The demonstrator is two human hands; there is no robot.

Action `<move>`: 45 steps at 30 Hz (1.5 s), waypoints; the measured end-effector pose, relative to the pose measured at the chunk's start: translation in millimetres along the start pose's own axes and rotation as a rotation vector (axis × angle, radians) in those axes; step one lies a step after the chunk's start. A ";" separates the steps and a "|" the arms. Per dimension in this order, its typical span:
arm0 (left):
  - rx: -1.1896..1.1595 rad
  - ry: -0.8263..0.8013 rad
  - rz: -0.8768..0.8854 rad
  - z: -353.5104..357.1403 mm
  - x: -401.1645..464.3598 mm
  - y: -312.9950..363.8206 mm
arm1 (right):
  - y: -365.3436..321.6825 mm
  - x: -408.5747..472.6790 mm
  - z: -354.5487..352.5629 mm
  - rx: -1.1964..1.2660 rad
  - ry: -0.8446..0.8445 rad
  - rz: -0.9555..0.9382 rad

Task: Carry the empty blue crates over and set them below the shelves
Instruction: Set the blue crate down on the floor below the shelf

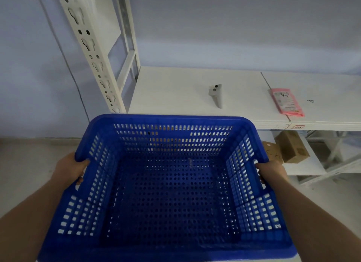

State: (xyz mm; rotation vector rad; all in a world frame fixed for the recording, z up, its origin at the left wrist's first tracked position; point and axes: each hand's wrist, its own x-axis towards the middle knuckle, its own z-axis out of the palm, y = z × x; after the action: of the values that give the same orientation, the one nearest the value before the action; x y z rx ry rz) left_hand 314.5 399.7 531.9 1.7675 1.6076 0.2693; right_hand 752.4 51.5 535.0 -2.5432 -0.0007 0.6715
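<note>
An empty blue crate [168, 193] with perforated walls and floor fills the lower middle of the view, held level in the air. My left hand [71, 169] grips its left handle and my right hand [271, 172] grips its right handle. The crate's far rim sits just in front of the white shelf board [175, 90], at about the board's height. Nothing lies inside the crate.
A white slotted upright [93, 53] of the shelving rises at the left. On the shelf board lie a small grey tool [216, 95] and a pink packet [286, 101]. Brown cardboard boxes [292, 149] sit on a lower shelf at right. Pale floor [29, 164] spreads at the left.
</note>
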 end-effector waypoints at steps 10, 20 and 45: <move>0.094 0.052 0.028 3.7 -3.0 11.4 | -4.2 -3.0 -1.2 0.004 0.037 -0.076; 0.349 0.159 -0.042 16.2 -32.0 -20.8 | 14.4 -45.3 14.8 -0.342 0.261 -0.171; 0.687 -0.392 0.534 125.6 -225.8 33.7 | 42.8 -209.7 101.3 -0.737 -0.338 -0.737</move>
State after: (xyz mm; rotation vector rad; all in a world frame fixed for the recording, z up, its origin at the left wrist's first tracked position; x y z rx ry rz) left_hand 370.1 145.2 531.8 2.5609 0.9716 -0.4233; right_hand 516.2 35.8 535.6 -2.7064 -1.4529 0.8696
